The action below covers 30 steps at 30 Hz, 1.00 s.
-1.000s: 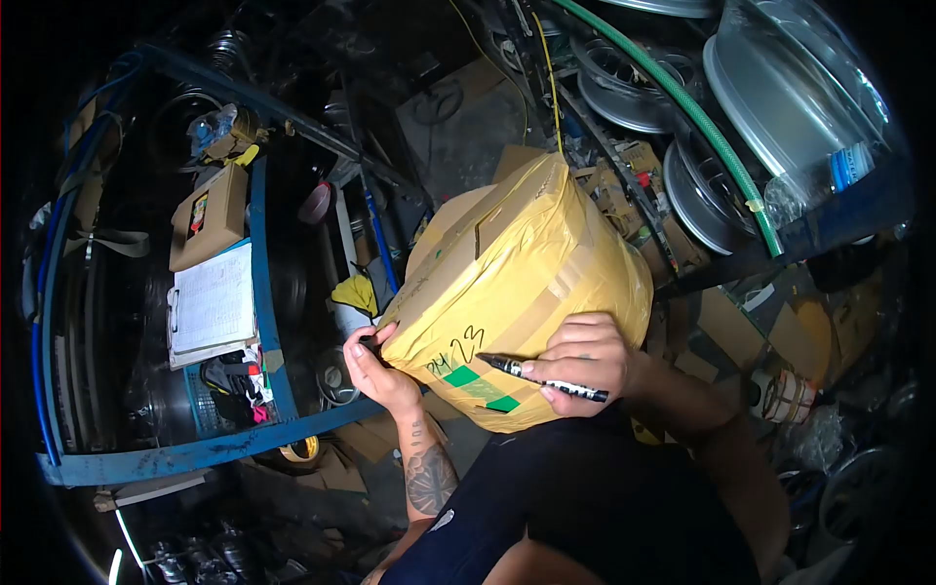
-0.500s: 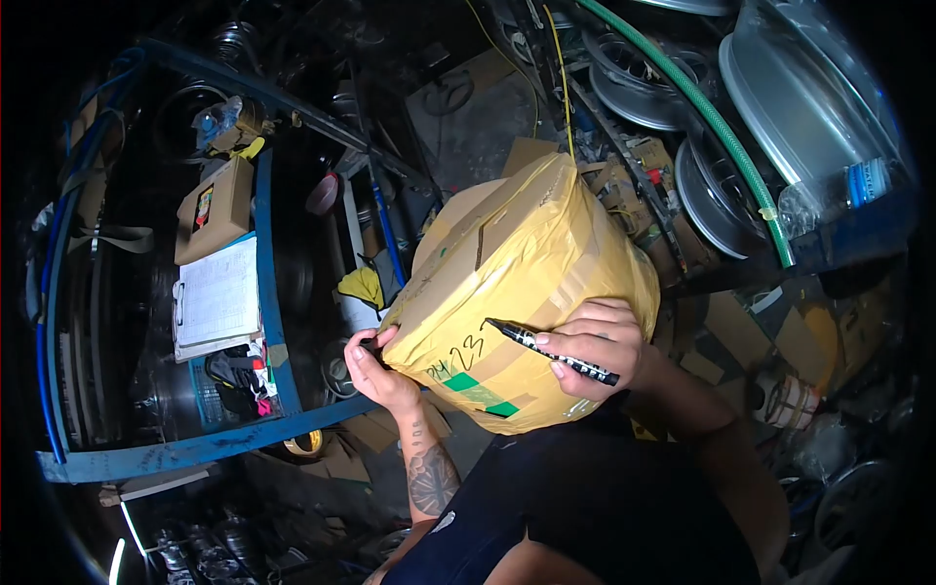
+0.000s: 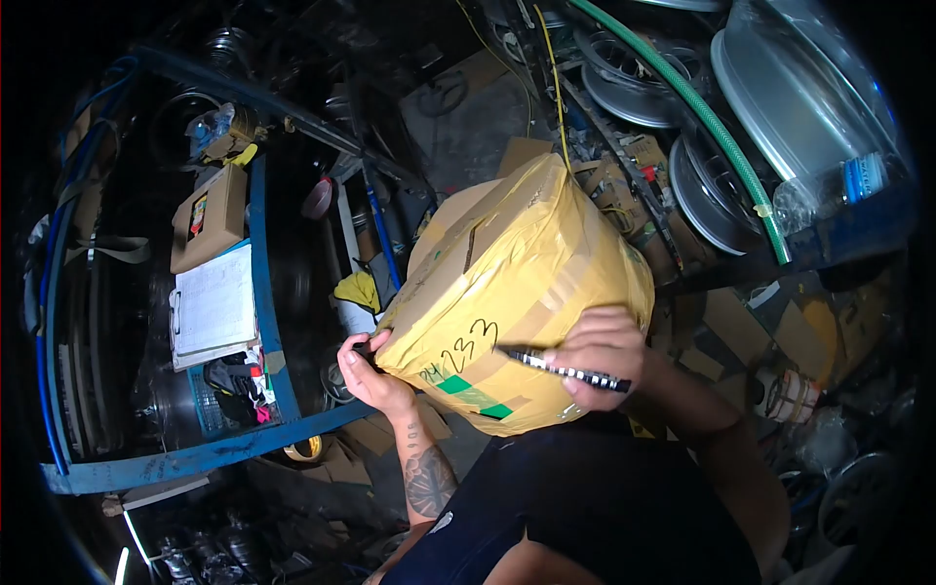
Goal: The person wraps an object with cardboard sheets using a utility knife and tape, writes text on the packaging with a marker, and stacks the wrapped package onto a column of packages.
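A bulky cardboard package (image 3: 575,263), wrapped in yellowish tape, is tilted in front of my body. Handwritten black marks ending in "233" run along its side, above green patches. My right hand (image 3: 603,361) grips a black marker pen (image 3: 565,370) with a patterned barrel; its dark tip points at the last digit, and I cannot tell whether it touches. At the package's lower left edge, my left hand (image 3: 375,378) is closed with its fingertips against the cardboard. Something small and dark shows by those fingers, too unclear to name.
To the left, a blue metal frame (image 3: 224,450) borders a clipboard with paper (image 3: 213,307), a brown box (image 3: 210,219) and a blue basket (image 3: 207,400). Metal wheel rims (image 3: 717,195) and a green hose (image 3: 682,88) lie upper right. Cardboard scraps (image 3: 717,327) litter the floor.
Another "3" now stands after "23" on the package. My right hand and the marker have shifted slightly right and down. The left hand keeps its place at the edge.
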Each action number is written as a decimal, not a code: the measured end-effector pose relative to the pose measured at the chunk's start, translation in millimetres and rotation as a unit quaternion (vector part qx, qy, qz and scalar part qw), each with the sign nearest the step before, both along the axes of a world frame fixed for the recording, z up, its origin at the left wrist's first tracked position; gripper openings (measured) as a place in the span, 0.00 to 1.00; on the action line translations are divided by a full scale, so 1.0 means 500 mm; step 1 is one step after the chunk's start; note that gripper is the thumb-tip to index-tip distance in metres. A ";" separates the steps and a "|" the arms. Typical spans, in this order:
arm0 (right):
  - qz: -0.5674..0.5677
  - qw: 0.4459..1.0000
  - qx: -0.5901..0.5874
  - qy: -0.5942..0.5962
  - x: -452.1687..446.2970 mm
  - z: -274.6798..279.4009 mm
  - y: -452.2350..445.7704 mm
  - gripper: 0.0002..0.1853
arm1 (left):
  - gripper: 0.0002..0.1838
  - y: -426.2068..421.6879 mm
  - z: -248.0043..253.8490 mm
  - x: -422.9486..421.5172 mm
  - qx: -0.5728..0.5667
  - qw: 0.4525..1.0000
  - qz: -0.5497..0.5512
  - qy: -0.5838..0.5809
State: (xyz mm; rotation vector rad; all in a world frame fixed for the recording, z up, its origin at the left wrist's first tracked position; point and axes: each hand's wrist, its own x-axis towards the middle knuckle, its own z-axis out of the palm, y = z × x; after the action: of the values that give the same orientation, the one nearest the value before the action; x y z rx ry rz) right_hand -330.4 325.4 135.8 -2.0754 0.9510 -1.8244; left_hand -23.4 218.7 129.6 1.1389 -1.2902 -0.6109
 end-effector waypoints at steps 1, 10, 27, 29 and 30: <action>-0.018 1.000 -0.001 -0.005 -0.008 0.002 -0.005 0.15 | 0.24 -0.003 0.000 -0.001 0.004 1.000 0.001 0.003; -0.022 0.999 0.019 -0.025 -0.036 -0.011 -0.006 0.15 | 0.24 -0.018 -0.012 0.010 0.005 1.000 -0.007 0.023; -0.107 0.992 0.041 -0.057 -0.030 -0.010 -0.025 0.14 | 0.22 -0.031 -0.001 -0.001 0.007 0.999 -0.019 0.033; -0.096 0.992 0.052 -0.063 -0.033 -0.014 -0.020 0.14 | 0.22 -0.034 -0.004 0.001 0.008 0.999 -0.023 0.041; -0.138 0.984 0.053 -0.099 -0.034 -0.028 -0.014 0.15 | 0.22 -0.035 -0.006 0.002 0.009 0.999 -0.023 0.047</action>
State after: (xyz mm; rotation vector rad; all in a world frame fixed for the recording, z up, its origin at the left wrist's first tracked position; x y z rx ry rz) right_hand -347.2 318.3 121.7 -1.7308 1.3011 -2.0166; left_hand -22.3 201.3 126.6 1.0863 -1.2348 -0.7030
